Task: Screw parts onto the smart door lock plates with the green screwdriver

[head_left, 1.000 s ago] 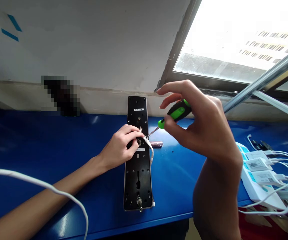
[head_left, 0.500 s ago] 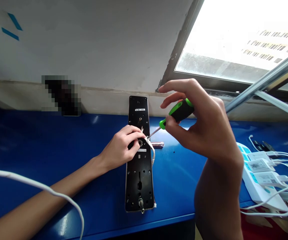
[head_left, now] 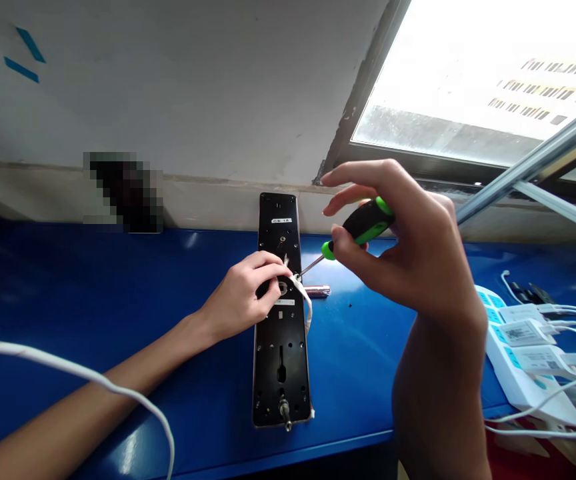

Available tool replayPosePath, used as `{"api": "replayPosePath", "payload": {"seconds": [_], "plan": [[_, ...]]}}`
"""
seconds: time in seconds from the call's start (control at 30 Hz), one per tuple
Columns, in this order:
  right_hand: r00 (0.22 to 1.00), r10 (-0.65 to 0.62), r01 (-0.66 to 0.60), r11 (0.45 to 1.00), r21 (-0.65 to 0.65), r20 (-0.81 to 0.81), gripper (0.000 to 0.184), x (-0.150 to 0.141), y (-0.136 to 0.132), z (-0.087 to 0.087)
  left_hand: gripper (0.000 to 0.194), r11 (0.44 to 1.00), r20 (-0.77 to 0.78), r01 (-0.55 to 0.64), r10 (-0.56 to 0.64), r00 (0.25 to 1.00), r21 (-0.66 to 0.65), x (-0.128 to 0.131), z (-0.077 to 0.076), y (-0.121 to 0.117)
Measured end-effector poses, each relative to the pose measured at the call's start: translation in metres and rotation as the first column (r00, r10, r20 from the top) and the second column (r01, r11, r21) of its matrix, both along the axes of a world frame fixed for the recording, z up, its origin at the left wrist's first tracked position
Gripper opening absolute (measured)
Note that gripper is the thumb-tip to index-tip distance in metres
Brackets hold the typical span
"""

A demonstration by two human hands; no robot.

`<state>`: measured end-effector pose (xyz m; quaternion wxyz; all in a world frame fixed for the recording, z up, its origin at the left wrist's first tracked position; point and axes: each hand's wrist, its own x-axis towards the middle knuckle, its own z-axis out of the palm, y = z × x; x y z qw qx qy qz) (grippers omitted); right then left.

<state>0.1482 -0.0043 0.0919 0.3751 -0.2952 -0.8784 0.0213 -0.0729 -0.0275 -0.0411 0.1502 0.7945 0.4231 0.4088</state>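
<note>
Pinching white cable (head_left: pixel 307 301): left hand (head_left: pixel 248 290) | black metal plate (head_left: pixel 268 373), on desk (head_left: pixel 133 287), lengthwise 12-to-6 o'clock | screwdriver (head_left: pixel 368 223) gripped in right hand (head_left: pixel 411 250), tip at plate's 1 o'clock | power strip (head_left: pixel 551 399), 4 o'clock in view

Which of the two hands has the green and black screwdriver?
The right hand. Its fingers grip the screwdriver's handle, while the left hand has its fingertips by the white cable on the black plate.
</note>
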Motion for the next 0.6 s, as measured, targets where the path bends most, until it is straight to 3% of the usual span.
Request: {"api": "replayPosePath", "payload": {"seconds": [0.1,0.37,0.6], "plan": [[0.999,0.05,-0.05,0.999,0.018,-0.021,0.048,-0.0008,-0.0004,0.0006,0.026,1.0,0.005,0.012,-0.012,1.0,-0.015,-0.0005,0.0016,-0.0001],[1.0,-0.012,0.012,0.997,0.076,0.005,0.02,-0.0002,0.0019,-0.0035,0.031,1.0,-0.015,0.008,-0.008,1.0,-0.024,-0.0008,-0.0002,0.0002],[0.999,0.049,-0.049,0.999,-0.02,0.012,0.053,0.0,-0.001,-0.0003,0.028,0.999,-0.019,0.017,-0.018,1.0,-0.028,-0.0002,0.0006,0.0011]]}}
